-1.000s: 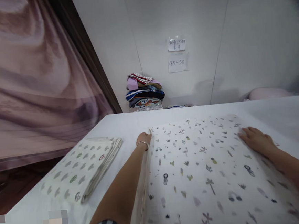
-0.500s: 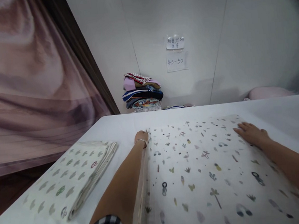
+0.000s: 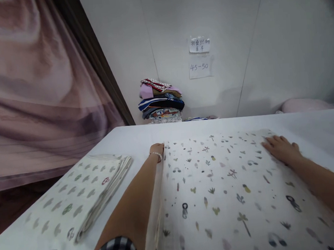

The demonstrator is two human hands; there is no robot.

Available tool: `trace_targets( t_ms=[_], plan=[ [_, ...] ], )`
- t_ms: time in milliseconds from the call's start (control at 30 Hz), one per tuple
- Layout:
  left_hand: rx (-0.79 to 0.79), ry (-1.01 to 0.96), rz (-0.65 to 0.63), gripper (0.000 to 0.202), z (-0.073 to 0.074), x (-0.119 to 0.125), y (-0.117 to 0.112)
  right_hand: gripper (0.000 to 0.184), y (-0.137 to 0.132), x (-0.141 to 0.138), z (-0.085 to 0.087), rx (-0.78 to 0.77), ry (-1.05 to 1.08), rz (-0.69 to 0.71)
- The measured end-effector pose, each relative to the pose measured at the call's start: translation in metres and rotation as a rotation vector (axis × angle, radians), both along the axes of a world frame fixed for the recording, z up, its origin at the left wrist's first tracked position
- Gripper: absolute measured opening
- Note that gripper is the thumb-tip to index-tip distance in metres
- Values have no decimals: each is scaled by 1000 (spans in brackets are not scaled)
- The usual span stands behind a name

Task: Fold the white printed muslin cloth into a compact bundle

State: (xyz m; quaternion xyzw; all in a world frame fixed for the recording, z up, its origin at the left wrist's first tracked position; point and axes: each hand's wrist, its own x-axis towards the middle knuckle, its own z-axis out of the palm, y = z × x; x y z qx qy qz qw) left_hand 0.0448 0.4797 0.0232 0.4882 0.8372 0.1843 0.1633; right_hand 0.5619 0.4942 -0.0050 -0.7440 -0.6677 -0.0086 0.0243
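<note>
A white cloth [image 3: 218, 190] printed with small plants and figures lies spread on the white table [image 3: 139, 137]. My left hand [image 3: 157, 149], a bracelet at the wrist, reaches to the cloth's far left corner; its fingers are curled at the edge, hidden from me. My right hand [image 3: 280, 149] lies flat, fingers stretched out, on the cloth's far right corner.
A folded white cloth with green leaf prints [image 3: 82, 193] lies on the table to the left. A stack of folded coloured fabrics [image 3: 161, 100] stands against the white wall, under two paper notes [image 3: 199, 57]. A mauve curtain [image 3: 31, 93] hangs at left.
Both hands have stayed at the far corners of the cloth, sliding slightly outward and forward; the view has shifted a little.
</note>
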Motion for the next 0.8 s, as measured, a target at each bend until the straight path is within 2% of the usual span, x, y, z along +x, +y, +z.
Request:
trace_targets(
  t_ms=[133, 233, 367, 467, 567, 633, 800],
  plan=[
    [0, -165, -22, 31, 7, -2, -28, 52, -23, -21, -4, 90, -42, 139],
    [-10, -244, -56, 26, 12, -3, -58, 47, -55, -48, -2, 114, 30, 302],
    [-17, -304, -92, 21, 12, 3, -104, 43, -113, -104, 13, 62, 249, 536],
    [-15, -331, -104, 20, 9, 12, -139, 41, -158, -157, 30, -52, 451, 661],
    [-1, -335, -111, 21, 5, 20, -172, 37, -194, -212, 41, -161, 663, 668],
    [19, -321, -116, 21, 4, 25, -193, 34, -210, -246, 42, -234, 771, 672],
    [67, -281, -148, 19, 9, 34, -233, 33, -225, -314, 35, -278, 839, 602]
  ],
)
